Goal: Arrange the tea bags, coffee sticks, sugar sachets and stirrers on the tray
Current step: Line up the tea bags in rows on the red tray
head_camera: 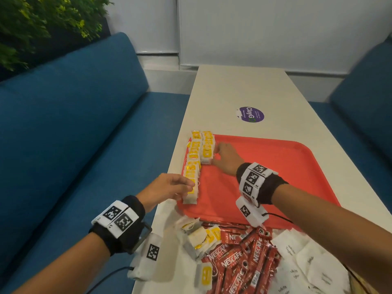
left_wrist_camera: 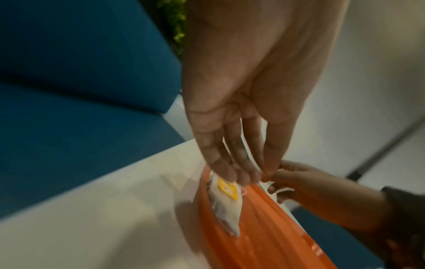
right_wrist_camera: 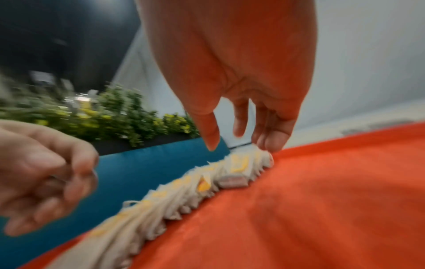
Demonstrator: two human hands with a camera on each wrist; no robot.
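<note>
Squaring the tea bags (head_camera: 192,166) into two rows along the red tray (head_camera: 275,166)'s left edge is best done gently: the near bag is touched by the left hand (head_camera: 167,187)'s straight, close-set fingertips, while the right hand (head_camera: 227,160)'s loosely spread fingers steady the inner row; the coffee sticks (head_camera: 239,257) lie off the tray.

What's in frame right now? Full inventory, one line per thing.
tray: one, red, on the table, mid-right
tea bags in rows: two rows, white with yellow tags, along the tray's left edge
loose tea bags: a few, white and yellow, on the table near the tray's front edge
coffee sticks: a pile, red, near table edge
sugar sachets: several, white, right of the sticks
sticker: one, purple, beyond the tray
table: one, cream
sofas: blue, both sides
plant: green, top left
left hand: touching the near row end
right hand: fingertips against the inner row
</note>
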